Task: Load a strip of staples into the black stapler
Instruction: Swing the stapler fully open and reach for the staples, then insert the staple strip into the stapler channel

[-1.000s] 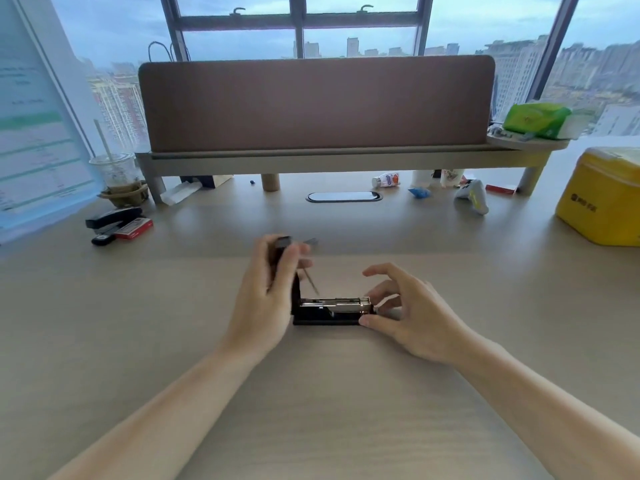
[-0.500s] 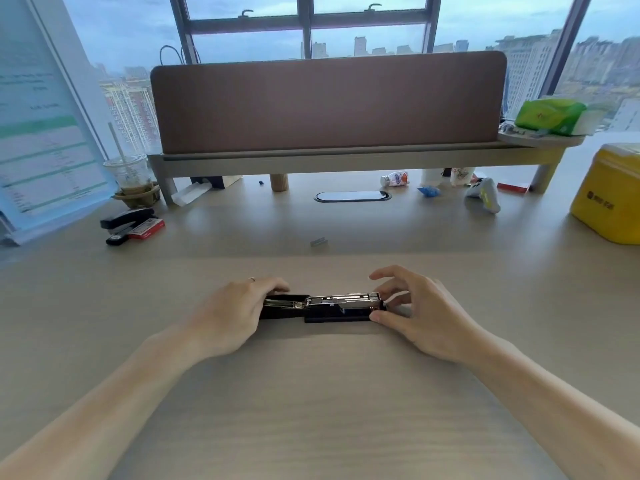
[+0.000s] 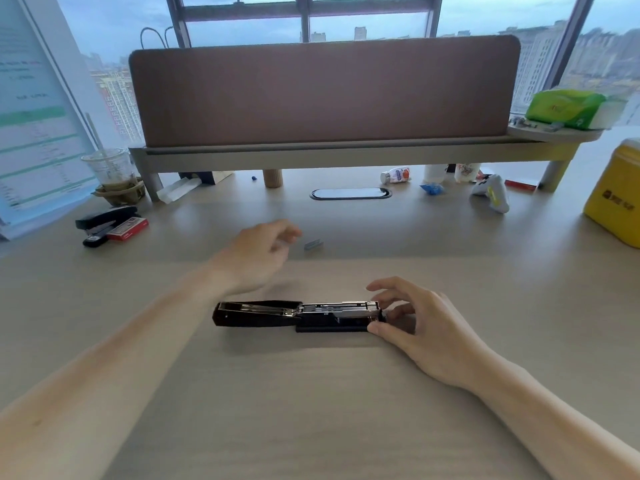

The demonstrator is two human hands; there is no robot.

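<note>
Lying flat and swung fully open near the middle of the desk (image 3: 485, 271), the black stapler (image 3: 298, 317) is steadied at its right end by the right hand (image 3: 415, 327), fingers pinching its base. The left hand (image 3: 256, 254), loose and empty, hovers just left of the staple strip (image 3: 313, 244) farther back. That strip looks light, stiff and brittle, best pinched by its long sides.

Glossy black plastic stapler (image 3: 256, 315) with shiny metal magazine (image 3: 337, 308) on matt wood-grain desk (image 3: 311, 410).
</note>
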